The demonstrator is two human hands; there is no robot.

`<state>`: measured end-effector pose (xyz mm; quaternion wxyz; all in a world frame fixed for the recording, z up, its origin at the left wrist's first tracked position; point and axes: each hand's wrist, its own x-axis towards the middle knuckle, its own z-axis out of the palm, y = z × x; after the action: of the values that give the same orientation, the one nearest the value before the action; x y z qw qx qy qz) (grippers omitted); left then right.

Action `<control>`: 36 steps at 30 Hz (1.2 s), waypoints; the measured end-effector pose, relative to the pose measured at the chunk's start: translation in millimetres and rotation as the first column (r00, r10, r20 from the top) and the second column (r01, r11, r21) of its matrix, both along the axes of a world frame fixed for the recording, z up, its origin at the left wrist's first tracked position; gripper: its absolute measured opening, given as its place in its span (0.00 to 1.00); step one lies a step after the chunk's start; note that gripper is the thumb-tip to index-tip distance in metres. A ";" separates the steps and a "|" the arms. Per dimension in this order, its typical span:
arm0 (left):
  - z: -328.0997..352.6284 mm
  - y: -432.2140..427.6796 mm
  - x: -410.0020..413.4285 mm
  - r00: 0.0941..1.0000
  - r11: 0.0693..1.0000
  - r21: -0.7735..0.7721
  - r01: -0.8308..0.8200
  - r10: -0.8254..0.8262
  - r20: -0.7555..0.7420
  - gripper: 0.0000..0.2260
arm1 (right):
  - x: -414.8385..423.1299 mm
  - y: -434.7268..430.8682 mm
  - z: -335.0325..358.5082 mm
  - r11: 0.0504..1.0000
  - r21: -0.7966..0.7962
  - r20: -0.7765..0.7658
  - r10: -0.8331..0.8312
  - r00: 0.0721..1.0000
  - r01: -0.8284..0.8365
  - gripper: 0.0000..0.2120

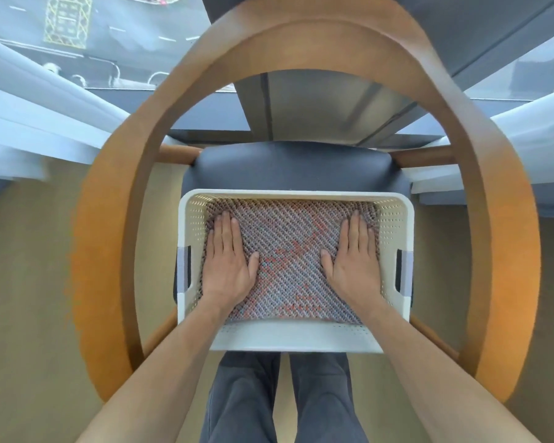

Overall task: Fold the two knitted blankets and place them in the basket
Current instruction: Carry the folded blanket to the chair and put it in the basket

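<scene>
Beneath left grip [227,266], right grip [354,266]: blanket [288,251]

You have bright, even daylight coming from the window [23,30] ahead. Your wide lens bends the chair arms [506,251] into a ring, and their outer edges smear with blur. The blanket [288,251] looks sharp; shadows are soft.

White perforated basket [296,338]; grey-red diagonal-knit blanket [288,260]; dark grey seat cushion [291,169]; orange-brown wooden chair frame [115,219].
</scene>
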<state>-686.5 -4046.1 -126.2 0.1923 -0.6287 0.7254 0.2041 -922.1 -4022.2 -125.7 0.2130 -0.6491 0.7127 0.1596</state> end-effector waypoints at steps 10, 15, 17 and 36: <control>136.6 14.3 -15.0 0.986 0.942 0.315 -0.116 0.147 -0.077 0.18 | -2.1 -4.0 137.0 0.922 0.295 0.326 -0.345 0.880 0.253 0.16; 196.9 34.8 -11.9 0.923 0.917 0.297 -0.265 0.330 -0.197 0.16 | -17.8 25.6 197.9 0.872 0.357 0.379 -0.464 0.800 0.336 0.13; 215.7 40.4 -10.1 0.909 0.906 0.324 -0.273 0.353 -0.220 0.16 | -25.5 39.1 216.4 0.832 0.386 0.376 -0.537 0.755 0.399 0.12; 269.7 57.9 -18.2 0.913 0.874 0.357 0.329 -0.197 -0.358 0.11 | 35.1 215.0 283.6 0.391 0.266 0.470 -0.851 0.236 0.881 0.11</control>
<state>-704.7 -3988.2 143.5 0.2298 -0.4281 0.7669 0.4193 -887.0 -3807.2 157.9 0.4374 -0.1676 0.8621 -0.1931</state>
